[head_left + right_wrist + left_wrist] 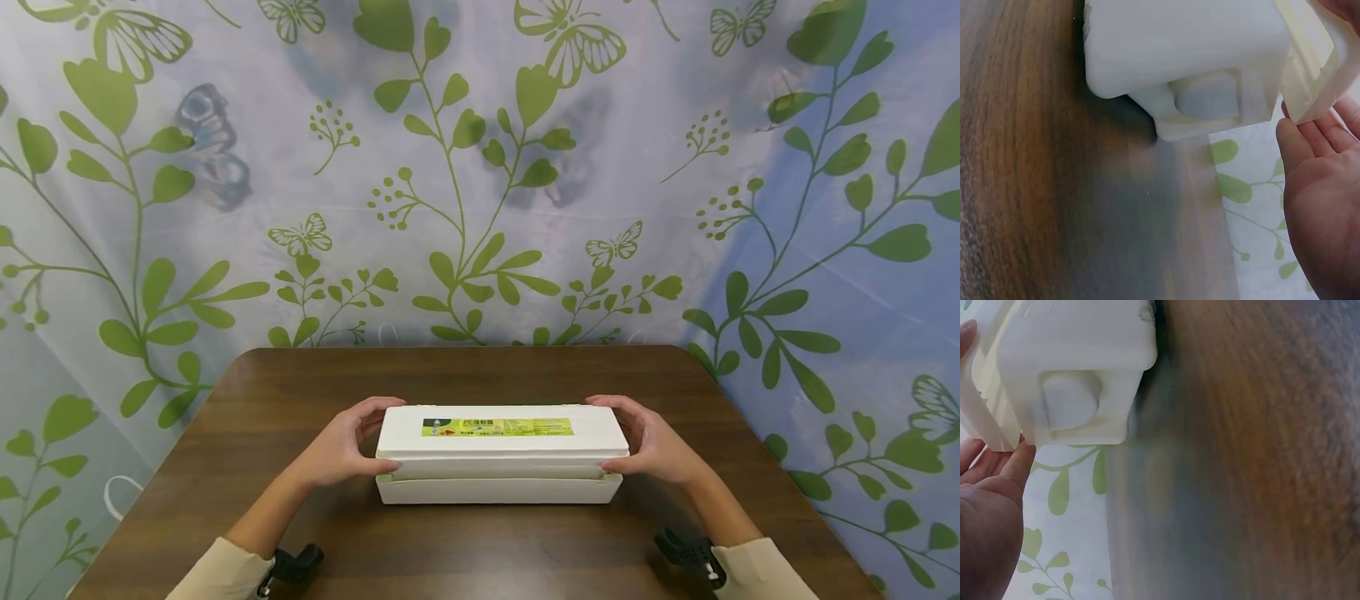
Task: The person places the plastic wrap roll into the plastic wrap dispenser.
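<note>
1. Long white box [501,454] lying flat on brown table [465,375], near front-middle of table.
2. Left hand [341,446] on box's left end, fingers curled over lid edge, thumb at front. Holding lid.
3. Right hand [652,440] on box's right end, same way, fingers curled round lid [501,433].
4. Lid lifted a bit off bottom part, small gap at front.
5. Yellow-green label [497,427] on lid top, mid between both hands.
6. Leaf & butterfly curtain [480,167] behind table.

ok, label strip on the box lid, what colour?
Yellow-green with small print and a dark patch at its left end, on the white box's label. Head view shows it best.
</note>
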{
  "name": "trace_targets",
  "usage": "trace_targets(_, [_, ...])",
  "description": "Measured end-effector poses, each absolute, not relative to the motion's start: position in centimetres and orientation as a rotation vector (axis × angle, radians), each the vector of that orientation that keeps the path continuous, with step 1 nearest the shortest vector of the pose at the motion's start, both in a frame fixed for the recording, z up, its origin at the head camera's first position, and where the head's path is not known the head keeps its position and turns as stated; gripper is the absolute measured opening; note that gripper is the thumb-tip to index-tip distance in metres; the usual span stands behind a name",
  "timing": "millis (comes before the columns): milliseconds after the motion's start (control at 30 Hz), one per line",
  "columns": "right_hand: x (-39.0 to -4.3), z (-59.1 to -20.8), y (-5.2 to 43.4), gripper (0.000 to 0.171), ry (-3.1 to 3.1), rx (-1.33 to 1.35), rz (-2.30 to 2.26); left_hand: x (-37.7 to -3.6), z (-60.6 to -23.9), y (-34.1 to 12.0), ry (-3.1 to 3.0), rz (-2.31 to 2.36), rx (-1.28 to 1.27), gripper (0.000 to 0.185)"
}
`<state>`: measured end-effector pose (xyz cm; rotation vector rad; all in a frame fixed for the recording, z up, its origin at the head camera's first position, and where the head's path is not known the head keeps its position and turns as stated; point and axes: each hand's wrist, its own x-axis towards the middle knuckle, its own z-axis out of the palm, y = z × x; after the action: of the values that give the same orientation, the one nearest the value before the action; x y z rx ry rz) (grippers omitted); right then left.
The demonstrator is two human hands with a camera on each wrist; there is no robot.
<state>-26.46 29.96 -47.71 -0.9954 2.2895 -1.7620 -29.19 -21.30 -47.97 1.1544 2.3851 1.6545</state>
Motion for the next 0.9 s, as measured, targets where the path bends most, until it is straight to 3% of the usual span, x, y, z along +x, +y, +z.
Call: trace_targets(900, [-26.6,-49.8,30.0,0.079,2.219,-0.855,-1.762,-29.1,-49.3,-21.6,2.384,1.609,1.095,0.078])
